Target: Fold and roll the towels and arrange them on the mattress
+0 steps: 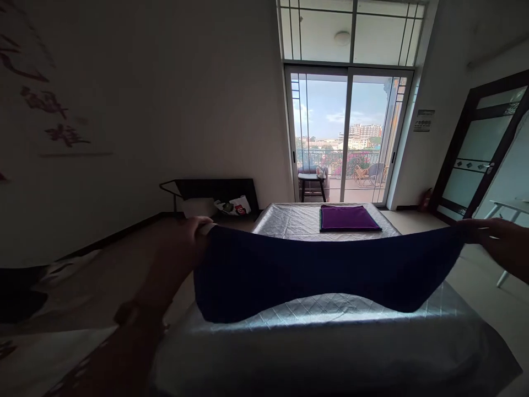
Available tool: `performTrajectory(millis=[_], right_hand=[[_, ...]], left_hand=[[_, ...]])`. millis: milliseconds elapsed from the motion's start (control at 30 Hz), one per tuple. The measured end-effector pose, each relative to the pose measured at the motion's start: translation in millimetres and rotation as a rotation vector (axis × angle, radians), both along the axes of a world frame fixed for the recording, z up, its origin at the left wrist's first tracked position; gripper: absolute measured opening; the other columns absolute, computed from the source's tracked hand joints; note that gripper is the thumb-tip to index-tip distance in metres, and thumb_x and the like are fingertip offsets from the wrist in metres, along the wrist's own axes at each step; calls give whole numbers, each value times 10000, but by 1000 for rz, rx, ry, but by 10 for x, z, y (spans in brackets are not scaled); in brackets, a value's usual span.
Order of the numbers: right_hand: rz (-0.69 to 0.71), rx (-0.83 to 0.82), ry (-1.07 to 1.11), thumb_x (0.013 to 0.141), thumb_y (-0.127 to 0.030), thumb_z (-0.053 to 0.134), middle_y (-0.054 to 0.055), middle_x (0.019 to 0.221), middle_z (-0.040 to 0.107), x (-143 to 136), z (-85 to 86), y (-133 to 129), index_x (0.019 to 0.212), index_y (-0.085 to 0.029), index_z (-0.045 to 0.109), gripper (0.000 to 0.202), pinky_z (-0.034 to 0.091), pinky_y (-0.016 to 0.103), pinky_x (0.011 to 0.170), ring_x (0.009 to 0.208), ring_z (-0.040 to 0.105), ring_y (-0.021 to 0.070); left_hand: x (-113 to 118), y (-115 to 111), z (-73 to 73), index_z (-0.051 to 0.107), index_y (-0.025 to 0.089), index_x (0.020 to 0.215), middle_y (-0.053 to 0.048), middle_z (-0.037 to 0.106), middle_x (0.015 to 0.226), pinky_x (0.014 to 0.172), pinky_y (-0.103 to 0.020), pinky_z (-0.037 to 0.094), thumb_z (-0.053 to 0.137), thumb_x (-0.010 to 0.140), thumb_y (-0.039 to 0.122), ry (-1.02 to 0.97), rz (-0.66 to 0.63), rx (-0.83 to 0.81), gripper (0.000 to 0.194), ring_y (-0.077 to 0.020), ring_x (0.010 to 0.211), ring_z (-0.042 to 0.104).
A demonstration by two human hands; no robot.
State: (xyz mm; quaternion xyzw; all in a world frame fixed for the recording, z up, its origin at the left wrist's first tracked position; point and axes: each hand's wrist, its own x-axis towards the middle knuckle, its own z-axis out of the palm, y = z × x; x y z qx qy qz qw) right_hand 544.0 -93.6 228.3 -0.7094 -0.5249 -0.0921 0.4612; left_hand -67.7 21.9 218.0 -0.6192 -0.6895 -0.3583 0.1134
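Observation:
A dark blue cloth hangs stretched wide above a table covered in silvery quilted fabric. My left hand grips the cloth's upper left corner. My right hand pinches its upper right corner. The cloth sags in the middle and its lower edge hangs just over the near part of the table. At the far end of the table lies a folded purple cloth, with a green edge showing along its left side.
A glass sliding door opens on a balcony with a stool behind the table. A dark low rack stands against the left wall. A dark-framed door and a white table leg are on the right.

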Motion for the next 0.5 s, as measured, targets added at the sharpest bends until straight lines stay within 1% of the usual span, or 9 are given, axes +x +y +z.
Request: performTrajectory(millis=[33, 100, 133, 167, 233, 333, 400, 467, 500], right_hand=[[-25, -86, -18, 780, -145, 789, 49, 842, 764, -45, -8, 108, 885, -263, 809, 160, 472, 311, 655, 682, 662, 181], [-10, -228, -54, 825, -194, 743, 45, 809, 766, -124, -52, 358, 893, -248, 807, 108, 503, 318, 684, 703, 686, 200], [36, -254, -64, 848, -246, 715, 49, 794, 765, -149, -80, 488, 893, -237, 805, 101, 519, 328, 690, 709, 697, 215], [87, -262, -70, 865, -303, 685, 53, 785, 764, -162, -105, 616, 893, -229, 804, 143, 535, 341, 695, 713, 704, 228], [170, -239, -76, 890, -418, 612, 64, 772, 762, -162, -123, 840, 908, -215, 801, 278, 559, 369, 701, 712, 713, 249], [213, -140, -91, 909, -529, 520, 85, 820, 767, -148, -42, 1046, 960, -202, 792, 428, 577, 400, 763, 762, 722, 260], [201, -81, -98, 920, -571, 470, 99, 890, 769, -146, 35, 1077, 986, -200, 781, 488, 574, 415, 811, 822, 723, 263], [174, -37, -89, 917, -607, 444, 115, 967, 763, -136, 50, 1035, 997, -193, 769, 532, 566, 440, 857, 891, 719, 273], [166, -18, -80, 905, -621, 450, 123, 1006, 758, -124, 13, 994, 1001, -190, 764, 542, 559, 457, 883, 934, 714, 282]], left_hand=[[52, 102, -12, 636, 198, 1086, -74, 741, 950, 761, -307, 484, 448, 894, 400, 18, -26, -34, 337, -265, 885, 673], [156, 331, -25, 620, 179, 1089, -91, 742, 933, 708, -285, 461, 468, 906, 366, 65, -80, -125, 301, -262, 845, 673], [204, 449, -19, 613, 173, 1088, -105, 744, 958, 692, -282, 453, 475, 912, 344, 82, -94, -175, 282, -263, 840, 674], [249, 562, -1, 608, 166, 1087, -120, 745, 996, 687, -282, 451, 474, 919, 316, 92, -103, -219, 262, -264, 847, 677], [313, 764, 66, 604, 151, 1085, -147, 737, 1069, 722, -296, 461, 462, 928, 259, 96, -103, -256, 238, -269, 899, 683], [323, 953, 189, 608, 143, 1090, -155, 724, 1105, 816, -320, 478, 454, 938, 244, 30, -61, -168, 238, -275, 1010, 669], [267, 973, 222, 605, 153, 1111, -144, 709, 1133, 861, -334, 488, 464, 940, 275, -62, -44, -52, 253, -266, 1054, 651], [180, 905, 161, 599, 171, 1136, -126, 694, 1165, 903, -356, 496, 473, 934, 303, -164, -32, 57, 273, -253, 1071, 641], [130, 844, 82, 602, 183, 1132, -114, 691, 1161, 919, -370, 499, 485, 924, 324, -207, -14, 96, 277, -250, 1068, 641]])
